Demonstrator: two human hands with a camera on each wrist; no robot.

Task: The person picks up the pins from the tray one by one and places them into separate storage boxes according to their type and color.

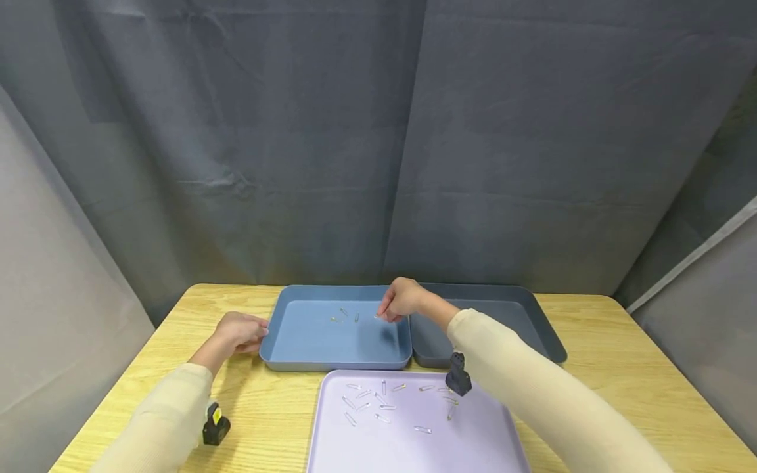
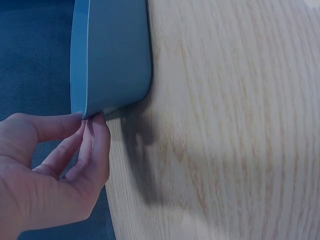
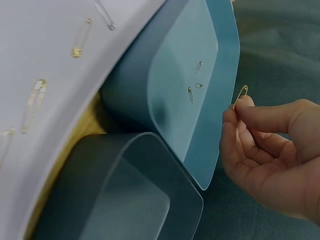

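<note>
Wooden table (image 1: 278, 407) carries your lavender tray (image 1: 414, 453) of scattered pins, with a blue tray (image 1: 307, 338) and a dark grey tray (image 1: 520, 315) side by side behind it. Your left hand (image 1: 236, 332) pinches the blue tray's left rim. Over that tray, your right hand (image 1: 402, 299) pinches a gold safety pin (image 3: 240, 96) between thumb and fingertips, above three pins (image 1: 345, 315) lying inside.

No lettering, label, brand, number or sign can be read in any view — not on the blue tray (image 1: 278, 328), the lilac tray (image 1: 473, 447), nor the table (image 1: 621, 368).
</note>
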